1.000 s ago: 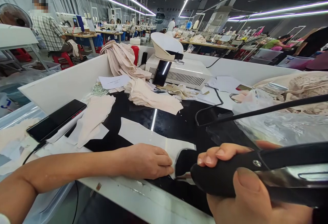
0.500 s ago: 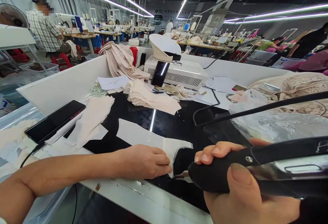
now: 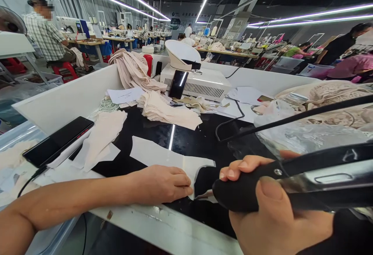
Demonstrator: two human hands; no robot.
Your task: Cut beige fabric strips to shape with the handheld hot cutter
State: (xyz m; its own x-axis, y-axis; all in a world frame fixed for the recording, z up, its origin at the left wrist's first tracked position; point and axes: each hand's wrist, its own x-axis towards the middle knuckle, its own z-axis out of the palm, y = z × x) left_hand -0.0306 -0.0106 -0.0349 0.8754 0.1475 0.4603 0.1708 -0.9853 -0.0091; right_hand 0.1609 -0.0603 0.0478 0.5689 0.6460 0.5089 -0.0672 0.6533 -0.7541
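Observation:
A white, curved cut piece (image 3: 157,151), fabric or paper, lies flat on the black table surface. My left hand (image 3: 166,185) rests on its near end, fingers together and pressed on the edge; the thumb is hidden. In my right hand (image 3: 268,216) is a black hand-held tool (image 3: 241,194) with a silver metal part along its side, fingers and thumb wrapped round it. The tool's rounded front is just right of the piece. A thin strip or tip, unclear, shows between the tool and the piece.
A stack of beige cut pieces (image 3: 169,111) lies beyond the white piece. Left are a large black phone (image 3: 58,140) and more beige fabric (image 3: 106,130). A vented white box (image 3: 195,84) stands at the back. A black cable (image 3: 303,115) crosses right, above a plastic bag (image 3: 309,138).
The view has shifted slightly, so most things sit a little further left. The tool's front is slightly higher in view. Both hands keep their hold.

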